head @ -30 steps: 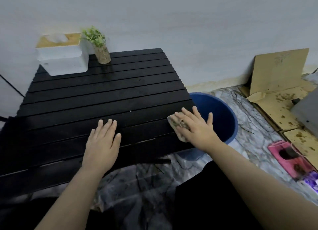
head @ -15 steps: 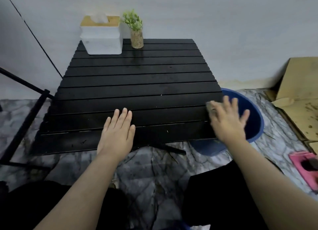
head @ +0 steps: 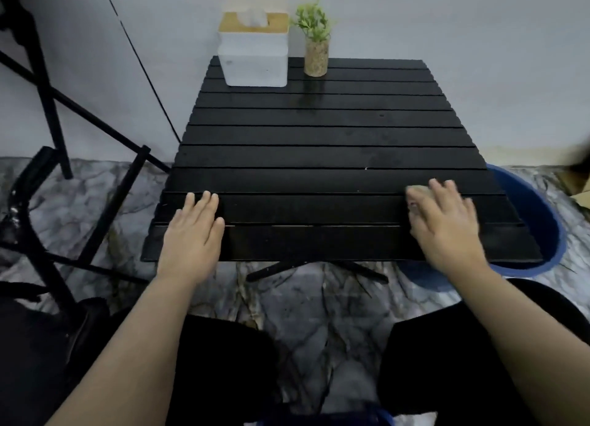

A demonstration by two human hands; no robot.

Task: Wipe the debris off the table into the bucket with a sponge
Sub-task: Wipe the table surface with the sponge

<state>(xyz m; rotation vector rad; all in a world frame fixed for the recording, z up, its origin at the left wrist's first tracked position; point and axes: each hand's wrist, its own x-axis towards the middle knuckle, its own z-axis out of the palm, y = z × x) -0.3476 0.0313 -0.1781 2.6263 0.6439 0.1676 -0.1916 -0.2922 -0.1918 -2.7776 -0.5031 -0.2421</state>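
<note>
A low black slatted table [head: 319, 132] stands against the wall. My right hand [head: 447, 224] lies flat on its near right part, pressing down a pale sponge [head: 415, 191] that peeks out past my fingers. My left hand [head: 193, 234] rests flat on the near left slats, fingers together, holding nothing. A blue bucket [head: 539, 221] sits on the floor under the table's right edge, partly hidden by the tabletop. A few tiny pale specks [head: 366, 168] dot the slats in front of my hands.
A white tissue box [head: 253, 58] with a wooden lid and a small potted plant [head: 315, 42] stand at the table's far edge. A black folding frame [head: 48, 106] stands to the left. Cardboard [head: 582, 183] lies at the far right. Marbled floor lies below.
My right hand with the sponge has slid left from the table's right edge above the bucket back onto the slats. The view has swung left. My left hand stays put.
</note>
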